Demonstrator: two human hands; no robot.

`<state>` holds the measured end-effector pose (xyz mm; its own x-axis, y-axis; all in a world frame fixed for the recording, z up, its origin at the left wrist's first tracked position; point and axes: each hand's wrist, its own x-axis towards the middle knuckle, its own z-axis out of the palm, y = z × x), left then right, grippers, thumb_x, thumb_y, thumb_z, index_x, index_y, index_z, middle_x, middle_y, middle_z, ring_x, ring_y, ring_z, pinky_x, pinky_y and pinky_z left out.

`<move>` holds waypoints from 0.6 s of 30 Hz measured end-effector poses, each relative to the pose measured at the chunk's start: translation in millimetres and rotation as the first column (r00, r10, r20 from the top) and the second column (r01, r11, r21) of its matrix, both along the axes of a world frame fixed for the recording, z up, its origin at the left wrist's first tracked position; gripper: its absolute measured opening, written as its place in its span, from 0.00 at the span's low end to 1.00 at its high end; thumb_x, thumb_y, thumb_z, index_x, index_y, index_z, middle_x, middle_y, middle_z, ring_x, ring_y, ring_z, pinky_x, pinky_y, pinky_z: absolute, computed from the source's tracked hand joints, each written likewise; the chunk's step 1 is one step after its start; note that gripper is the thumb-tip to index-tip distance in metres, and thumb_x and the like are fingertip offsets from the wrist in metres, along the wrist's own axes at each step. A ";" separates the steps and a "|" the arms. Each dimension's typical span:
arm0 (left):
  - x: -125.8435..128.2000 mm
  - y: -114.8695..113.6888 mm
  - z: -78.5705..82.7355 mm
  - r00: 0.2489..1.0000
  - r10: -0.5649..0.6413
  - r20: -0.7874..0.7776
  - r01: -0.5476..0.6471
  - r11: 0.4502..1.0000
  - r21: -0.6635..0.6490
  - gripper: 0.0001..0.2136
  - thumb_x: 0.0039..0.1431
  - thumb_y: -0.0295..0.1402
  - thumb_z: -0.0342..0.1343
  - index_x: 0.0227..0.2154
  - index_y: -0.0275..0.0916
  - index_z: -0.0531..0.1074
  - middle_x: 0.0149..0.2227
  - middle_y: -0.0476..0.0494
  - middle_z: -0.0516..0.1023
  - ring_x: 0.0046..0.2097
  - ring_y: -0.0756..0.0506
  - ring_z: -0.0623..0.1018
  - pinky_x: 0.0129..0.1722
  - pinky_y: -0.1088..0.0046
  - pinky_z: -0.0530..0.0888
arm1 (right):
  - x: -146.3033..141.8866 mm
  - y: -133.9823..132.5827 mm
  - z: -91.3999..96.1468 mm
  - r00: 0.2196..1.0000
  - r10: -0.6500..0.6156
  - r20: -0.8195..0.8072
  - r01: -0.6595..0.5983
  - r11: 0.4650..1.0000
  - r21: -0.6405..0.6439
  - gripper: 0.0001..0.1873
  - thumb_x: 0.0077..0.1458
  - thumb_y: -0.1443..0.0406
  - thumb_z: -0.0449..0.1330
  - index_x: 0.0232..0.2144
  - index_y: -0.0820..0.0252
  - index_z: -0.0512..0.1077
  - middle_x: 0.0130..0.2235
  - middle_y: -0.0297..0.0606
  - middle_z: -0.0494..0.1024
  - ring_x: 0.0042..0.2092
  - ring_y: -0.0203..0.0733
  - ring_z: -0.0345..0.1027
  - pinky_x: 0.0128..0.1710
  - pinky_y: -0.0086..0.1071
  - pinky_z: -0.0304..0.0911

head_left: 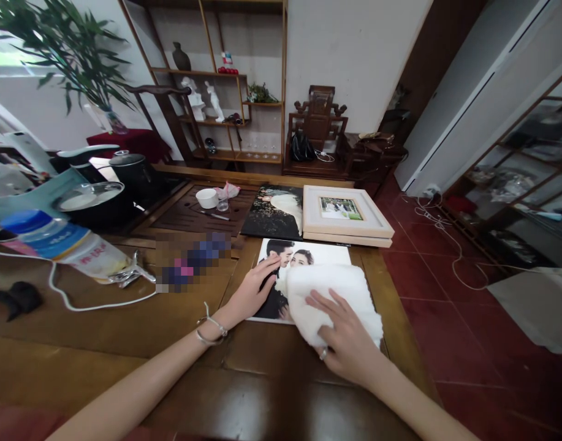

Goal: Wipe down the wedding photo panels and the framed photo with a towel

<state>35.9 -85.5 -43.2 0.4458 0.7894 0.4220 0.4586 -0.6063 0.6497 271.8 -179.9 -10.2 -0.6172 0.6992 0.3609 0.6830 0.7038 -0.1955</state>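
A large printed photo (pixel 308 254) of a couple lies flat on the wooden table (pixel 179 318), near its right edge. My left hand (pixel 253 291) rests on the photo's left side with its fingers stretched out flat. My right hand (pixel 345 340) lies flat on a folded white cloth (pixel 331 294) that covers the photo's lower right part. A ring shows on one finger of the right hand. Two bracelets circle my left wrist.
Behind the photo lie a dark photo print (pixel 274 211) and a white framed picture (pixel 345 214). A white cup (pixel 207 197), a small glass, dark pots (pixel 129 168), a plastic bag (pixel 64 242) and a white cable (pixel 78 303) sit to the left. The red tile floor (pixel 446 318) lies to the right.
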 end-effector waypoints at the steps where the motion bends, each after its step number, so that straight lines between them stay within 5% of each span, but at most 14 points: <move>1: 0.0 0.0 0.0 1.000 -0.001 -0.001 0.001 1.000 0.002 0.17 0.64 0.30 0.43 0.55 0.40 0.64 0.58 0.40 0.65 0.61 0.42 0.62 0.60 0.54 0.59 | 0.3 -2.8 -0.4 1.000 0.013 -0.007 -0.013 1.000 0.003 0.04 0.45 0.70 0.56 0.22 0.59 0.69 0.55 0.47 0.69 0.61 0.51 0.53 0.59 0.53 0.48; 4: -0.1 0.3 0.1 1.000 -0.005 -0.010 0.005 1.000 0.009 0.17 0.64 0.29 0.43 0.55 0.40 0.64 0.58 0.39 0.65 0.61 0.42 0.61 0.60 0.53 0.59 | 4.6 7.3 0.4 1.000 0.017 -0.021 -0.017 1.000 0.013 0.04 0.45 0.70 0.56 0.23 0.59 0.70 0.53 0.48 0.71 0.59 0.50 0.58 0.57 0.51 0.52; 9: -0.3 1.4 -1.1 1.000 -0.010 -0.020 0.010 1.000 0.005 0.18 0.64 0.29 0.43 0.55 0.40 0.63 0.58 0.38 0.64 0.62 0.42 0.61 0.60 0.54 0.59 | 9.8 64.1 4.0 0.996 -0.088 0.000 0.087 0.995 0.042 0.03 0.47 0.67 0.58 0.25 0.61 0.72 0.50 0.54 0.73 0.53 0.52 0.65 0.53 0.50 0.58; 13: 0.1 1.8 -2.5 1.000 -0.003 -0.013 0.003 1.000 -0.003 0.17 0.64 0.28 0.43 0.55 0.40 0.64 0.58 0.38 0.64 0.61 0.42 0.61 0.60 0.54 0.59 | 7.3 97.6 5.2 0.988 -0.148 -0.038 0.151 0.985 0.088 0.09 0.51 0.66 0.57 0.36 0.60 0.74 0.47 0.51 0.76 0.51 0.51 0.68 0.51 0.49 0.60; 18: -0.2 0.9 -1.7 1.000 0.009 0.009 -0.009 1.000 -0.005 0.17 0.64 0.28 0.44 0.54 0.40 0.65 0.58 0.39 0.65 0.61 0.44 0.62 0.60 0.55 0.60 | 2.2 75.5 2.1 0.992 -0.122 -0.029 0.123 0.991 0.051 0.05 0.48 0.68 0.57 0.28 0.61 0.73 0.49 0.55 0.74 0.55 0.52 0.63 0.56 0.52 0.55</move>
<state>35.7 -84.6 -45.0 0.4348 0.7954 0.4223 0.4584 -0.5991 0.6565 274.0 -104.4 -8.0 -0.5182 0.7485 0.4138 0.7601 0.6248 -0.1785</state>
